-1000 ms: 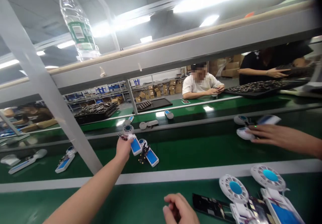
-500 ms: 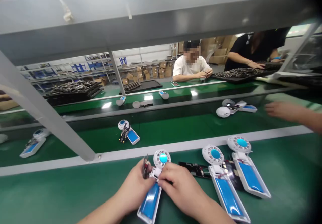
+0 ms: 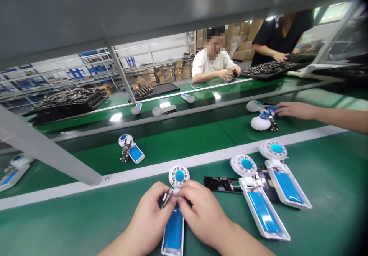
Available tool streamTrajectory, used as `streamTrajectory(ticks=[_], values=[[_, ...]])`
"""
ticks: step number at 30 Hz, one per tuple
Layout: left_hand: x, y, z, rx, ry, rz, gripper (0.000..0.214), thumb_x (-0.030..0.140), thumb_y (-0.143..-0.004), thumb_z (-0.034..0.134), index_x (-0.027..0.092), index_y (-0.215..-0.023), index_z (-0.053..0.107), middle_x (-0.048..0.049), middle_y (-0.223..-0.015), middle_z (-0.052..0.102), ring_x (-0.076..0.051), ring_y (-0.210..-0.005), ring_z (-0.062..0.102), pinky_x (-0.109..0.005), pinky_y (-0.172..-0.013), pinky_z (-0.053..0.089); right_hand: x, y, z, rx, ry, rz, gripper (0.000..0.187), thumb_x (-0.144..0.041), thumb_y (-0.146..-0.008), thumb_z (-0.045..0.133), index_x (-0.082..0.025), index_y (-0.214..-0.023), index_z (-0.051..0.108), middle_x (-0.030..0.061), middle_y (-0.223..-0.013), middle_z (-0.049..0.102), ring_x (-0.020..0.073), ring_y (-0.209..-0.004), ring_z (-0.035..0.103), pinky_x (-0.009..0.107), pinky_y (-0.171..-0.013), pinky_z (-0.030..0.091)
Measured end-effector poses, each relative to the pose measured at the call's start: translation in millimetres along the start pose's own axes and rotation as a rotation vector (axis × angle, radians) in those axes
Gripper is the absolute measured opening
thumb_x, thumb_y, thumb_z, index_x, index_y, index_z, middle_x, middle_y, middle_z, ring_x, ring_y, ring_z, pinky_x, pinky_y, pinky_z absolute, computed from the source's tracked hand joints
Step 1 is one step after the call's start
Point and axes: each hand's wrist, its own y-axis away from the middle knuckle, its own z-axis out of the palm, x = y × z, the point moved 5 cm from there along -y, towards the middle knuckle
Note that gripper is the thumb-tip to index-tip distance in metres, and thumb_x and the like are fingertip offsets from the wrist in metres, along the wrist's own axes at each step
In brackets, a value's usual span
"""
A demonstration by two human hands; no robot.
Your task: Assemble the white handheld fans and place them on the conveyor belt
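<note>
An opened handheld fan (image 3: 179, 176), white with a round vented head and a blue battery (image 3: 173, 231) in its handle, lies on the green bench in front of me. At its neck my left hand (image 3: 149, 213) is closed, pinching a small dark circuit board (image 3: 166, 197) tilted on edge. My right hand (image 3: 202, 212) is closed too, its thumb and fingertips pressed together on the right side of the fan's neck. The fingers hide the joint and any wires there. Two more opened fans, one nearer (image 3: 261, 213) and one farther (image 3: 287, 185), lie to the right with dark boards beside them.
Beyond a white rail (image 3: 149, 174), a green conveyor (image 3: 201, 137) carries several fan parts. Another person's hand (image 3: 299, 110) touches fans at the right. A slanted metal post (image 3: 57, 148) stands at left; a grey shelf (image 3: 143, 14) hangs overhead. Two people work across the line.
My hands stay at the fan's neck, and the board in my left hand has tilted. The other person's hand has reached left onto the conveyor fans. The camera view has shifted.
</note>
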Motion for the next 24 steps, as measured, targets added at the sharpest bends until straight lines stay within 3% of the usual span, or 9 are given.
streamTrajectory(ticks=[7, 13, 18, 24], values=[[-3.1, -3.4, -3.6, 0.023, 0.037, -0.072, 0.008, 0.028, -0.082, 0.061, 0.023, -0.075, 0.059, -0.0004, -0.078, 0.060, -0.019, -0.073, 0.056, -0.028, -0.069, 0.045, -2.4, 3.8, 4.9, -0.077, 0.160, -0.008, 0.022, -0.012, -0.095, 0.042, -0.016, -0.085, 0.061, 0.0068, -0.089, 0.061, 0.0216, -0.087, 0.056, 0.037, -0.081, 0.048], [0.8, -1.1, 0.9, -0.056, 0.047, -0.049, 0.019, 0.032, -0.085, 0.056, 0.023, -0.073, 0.067, -0.0030, -0.079, 0.063, -0.020, -0.075, 0.060, -0.029, -0.071, 0.046, -5.2, 5.0, 4.1, -0.118, 0.215, -0.003, 0.025, -0.011, -0.095, 0.040, -0.018, -0.092, 0.063, 0.0067, -0.093, 0.063, 0.0232, -0.089, 0.056, 0.040, -0.084, 0.046], [-0.4, 1.2, 2.7, -0.038, 0.045, -0.043, 0.017, 0.031, -0.084, 0.058, 0.022, -0.071, 0.066, -0.0024, -0.078, 0.061, -0.019, -0.073, 0.059, -0.027, -0.070, 0.046, -7.3, 5.3, 2.3, -0.144, 0.225, -0.020, 0.022, -0.011, -0.094, 0.042, -0.019, -0.091, 0.063, 0.0049, -0.093, 0.064, 0.0223, -0.087, 0.057, 0.040, -0.081, 0.044], [0.7, 0.2, 3.2, -0.013, 0.041, -0.041, 0.020, 0.030, -0.086, 0.056, 0.022, -0.067, 0.058, -0.0004, -0.073, 0.059, -0.017, -0.070, 0.057, -0.026, -0.067, 0.045, -3.9, 4.5, -0.6, 0.007, 0.061, 0.031, 0.015, -0.011, -0.087, 0.051, -0.020, -0.081, 0.061, 0.0021, -0.085, 0.063, 0.0192, -0.083, 0.057, 0.034, -0.079, 0.043]])
